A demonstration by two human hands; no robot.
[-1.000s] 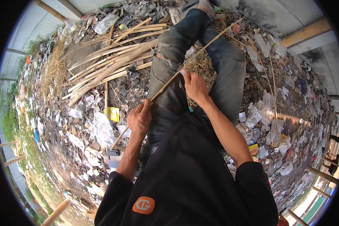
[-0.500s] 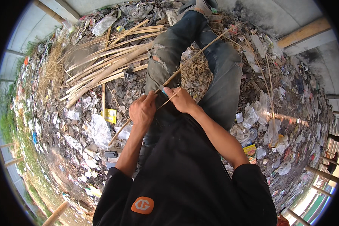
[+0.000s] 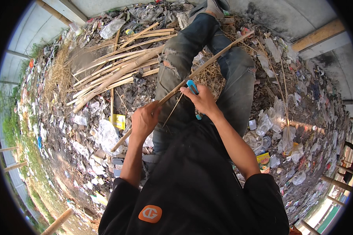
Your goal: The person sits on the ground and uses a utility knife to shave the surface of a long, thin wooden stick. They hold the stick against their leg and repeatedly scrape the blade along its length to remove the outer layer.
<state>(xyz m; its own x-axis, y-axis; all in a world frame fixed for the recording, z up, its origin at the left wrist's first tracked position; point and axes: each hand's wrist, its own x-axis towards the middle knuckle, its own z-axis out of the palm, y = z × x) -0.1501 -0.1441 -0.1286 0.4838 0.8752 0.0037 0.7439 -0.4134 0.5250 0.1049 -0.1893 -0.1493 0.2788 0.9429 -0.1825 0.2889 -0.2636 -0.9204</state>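
A long bamboo strip (image 3: 215, 56) slants across my thighs, from near my left forearm up to the far right past my knees. My left hand (image 3: 144, 119) is closed around its lower part. In my right hand (image 3: 204, 102) is a utility knife with a light blue handle (image 3: 191, 87), held against or very near the strip's upper side; its blade is hard to make out. Beneath the right fingers hangs a thin bamboo sliver (image 3: 173, 111), over my left thigh; whether it is still joined to the strip I cannot tell.
Split bamboo strips (image 3: 117, 64) lie in a pile left of my legs. Dry straw and shavings (image 3: 211, 80) lie between my knees. Plastic bags (image 3: 107, 135) and scraps litter the ground all around. A grey wall (image 3: 262, 15) with a wooden beam (image 3: 317, 35) stands ahead.
My right hand has shifted right and turned, so the blue knife handle now shows plainly. The strip has rolled to a broader face. My left hand has slid slightly down and left.
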